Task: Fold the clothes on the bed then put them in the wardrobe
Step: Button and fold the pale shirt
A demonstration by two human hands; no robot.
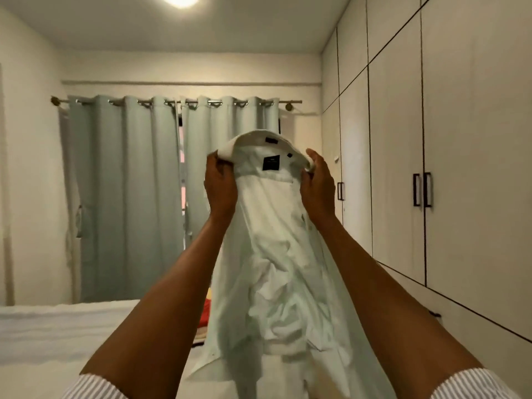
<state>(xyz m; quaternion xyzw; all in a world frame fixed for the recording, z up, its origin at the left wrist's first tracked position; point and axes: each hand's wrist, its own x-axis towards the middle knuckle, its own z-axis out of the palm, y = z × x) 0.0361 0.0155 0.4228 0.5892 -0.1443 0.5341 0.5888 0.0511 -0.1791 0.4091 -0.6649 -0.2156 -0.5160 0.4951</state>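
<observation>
From the head view, the left hand (220, 180) and right hand (316, 180) each pinch an end of the collar of a white shirt (276, 254), held up over the bed (72, 326). This looks like the shake-out before folding; next it needs laying flat. Bare bedding lies left; the wardrobe (460, 139), doors seemingly closed, stands close on the right.

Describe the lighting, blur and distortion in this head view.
Head view: a ceiling lamp at the top edge glares, blown out to white; warm, dim light leaves the curtains soft; the wardrobe lines bow from wide-angle distortion; left hand and right hand grip the white shirt by its collar, reasonably sharp; the bed is smeared.
</observation>
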